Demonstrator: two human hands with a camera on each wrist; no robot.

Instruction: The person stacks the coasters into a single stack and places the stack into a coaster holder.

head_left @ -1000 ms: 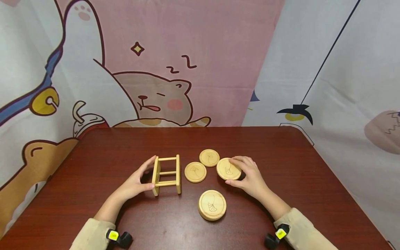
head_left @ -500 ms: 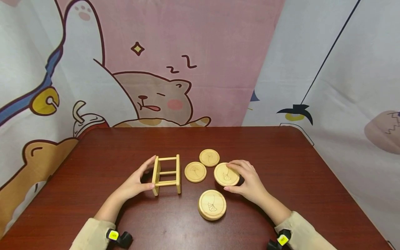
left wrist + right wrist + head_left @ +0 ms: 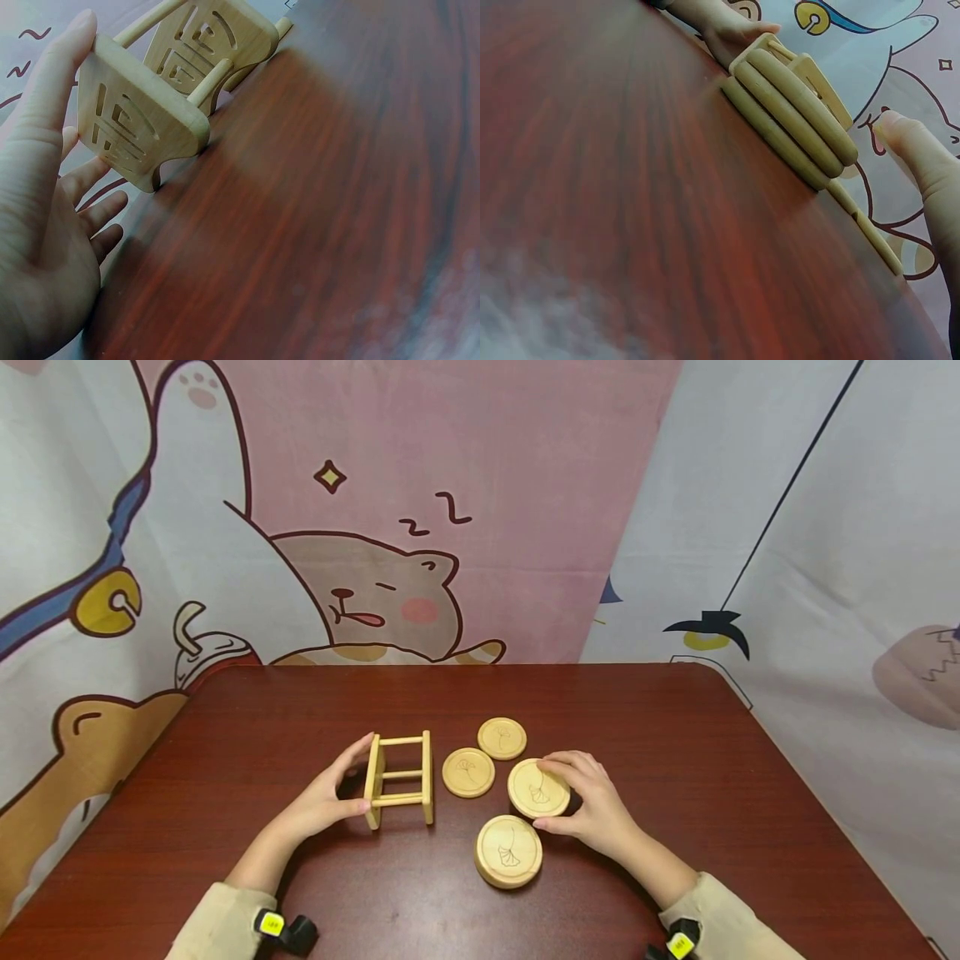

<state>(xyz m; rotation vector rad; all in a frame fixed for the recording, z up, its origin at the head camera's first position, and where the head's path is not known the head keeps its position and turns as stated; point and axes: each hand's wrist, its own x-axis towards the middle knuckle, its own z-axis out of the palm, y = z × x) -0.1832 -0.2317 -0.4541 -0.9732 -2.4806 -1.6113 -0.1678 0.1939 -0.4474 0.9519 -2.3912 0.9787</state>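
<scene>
My left hand [image 3: 327, 793] grips the left end of a pale wooden coaster rack [image 3: 402, 800], thumb at the near corner and fingers at the far one. Cut-out slots mark the rack's end panels [image 3: 120, 120] in the left wrist view. A round wooden coaster [image 3: 534, 787] with a ginkgo leaf drawn on it is in my right hand [image 3: 600, 797], thumb on its near edge, fingers over the far edge. Just in front of it stands a coaster stack [image 3: 507, 853]; the right wrist view shows three discs in it. There my right thumb [image 3: 922, 161] appears, the held coaster hidden.
Two flat coasters, one [image 3: 468, 772] nearer the rack and another [image 3: 502, 738] farther back, lie on the dark red-brown table [image 3: 600, 702]. A cartoon-printed cloth [image 3: 525, 527] hangs behind the table's far edge.
My right hand has carried its coaster toward me and slightly left, from beside the far flat coaster to just behind the stack. The left hand and the rack stay put.
</scene>
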